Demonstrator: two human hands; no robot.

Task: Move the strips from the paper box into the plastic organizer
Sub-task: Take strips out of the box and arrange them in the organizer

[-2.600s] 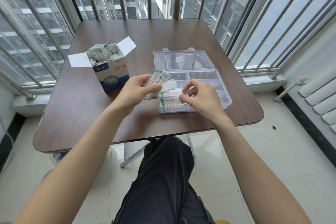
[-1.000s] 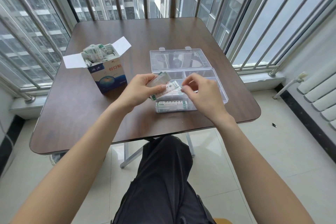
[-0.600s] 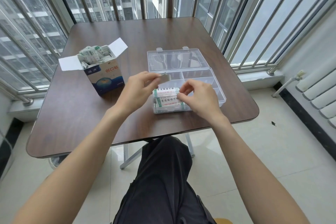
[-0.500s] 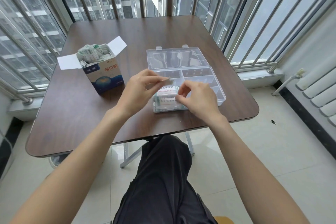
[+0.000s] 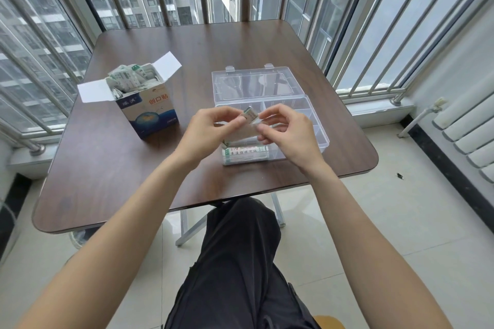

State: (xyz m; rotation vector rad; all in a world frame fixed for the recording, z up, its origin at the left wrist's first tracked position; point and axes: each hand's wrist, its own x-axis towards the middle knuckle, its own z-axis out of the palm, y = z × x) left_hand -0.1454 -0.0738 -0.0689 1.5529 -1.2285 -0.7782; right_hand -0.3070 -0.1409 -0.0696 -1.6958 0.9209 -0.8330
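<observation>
- The left hand (image 5: 207,128) pinches a small bundle of strips (image 5: 250,114) between thumb and fingertips, other fingers curled in.
- The right hand (image 5: 287,132) sits just beside it, thumb and forefinger closing on a single pale strip (image 5: 242,134) that slants down from the bundle; its other fingers are loosely bent.
- These strips look feather-light, thin and floppy, in slick paper wrappers, so they likely slide on each other and fan out. I'd take one by its short end, or across both long edges, with a gentle pinch; nothing here looks breakable.
- Both forearms reach forward from the body and meet over the near part of the organizer (image 5: 318,125), wrists slightly raised, hands clear of the surface (image 5: 112,168).
- Right under the hands, the organizer's near-left compartment holds a flat stack of strips (image 5: 244,153) already laid in; the compartments beyond the right hand look empty through the clear plastic.
- Behind the hands, the organizer's clear lid (image 5: 254,85) lies folded back, open.
- Well off to the left of the left hand stands the box (image 5: 149,112), flaps open, with a heap of strips (image 5: 132,79) poking out the top, so plenty remains to move.
</observation>
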